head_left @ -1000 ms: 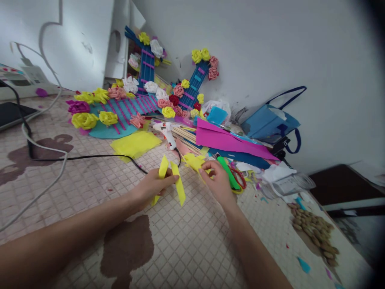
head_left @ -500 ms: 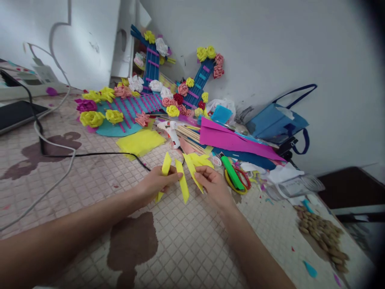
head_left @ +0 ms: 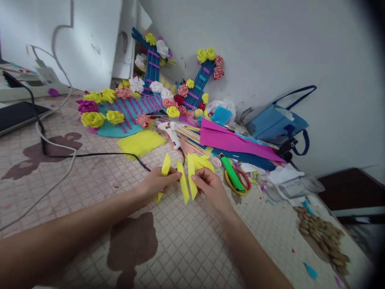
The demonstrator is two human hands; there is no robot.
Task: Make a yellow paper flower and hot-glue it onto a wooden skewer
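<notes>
Left hand pinches two yellow strips, as far as I can see, and the right hand holds one more strip between thumb and fingers, all three nearer the person than the white glue gun. That single strip points almost straight away, its long axis running near to far; the other two lean opposite ways. Right of the glue gun and nearer, one yellow pile adjoins one round disc, its marking too small to read; farther right, one green tool overlaps red-and-yellow scissors.
</notes>
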